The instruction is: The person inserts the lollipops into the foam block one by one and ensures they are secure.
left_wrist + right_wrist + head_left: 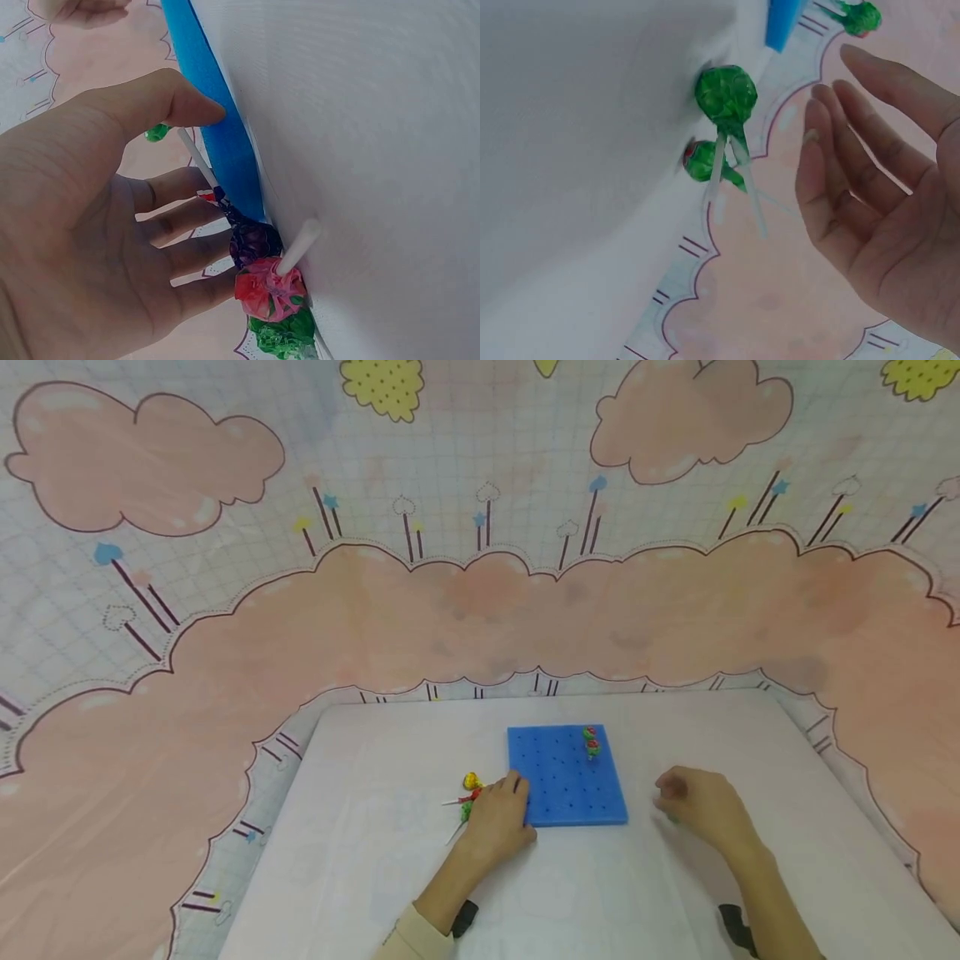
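A blue foam board (566, 785) dotted with small holes lies on the white table. Two green-and-red lollipops (592, 748) stand near its far right corner. My left hand (498, 814) reaches over the board's left edge, its thumb at the board's side in the left wrist view. Close to those spread fingers lie a purple-wrapped lollipop (251, 241), a pink one (270, 291) and a green one (283, 334). Right of the board hovers my right hand (885, 202), fingers loosely bent, holding nothing. Beside it, two green lollipops (726, 94) lie on the table.
A yellow-wrapped lollipop (471, 781) and a red one (471, 795) lie left of the board by the left hand. The white tabletop (375, 777) ends at a cloud-patterned backdrop (480, 618) behind and on both sides.
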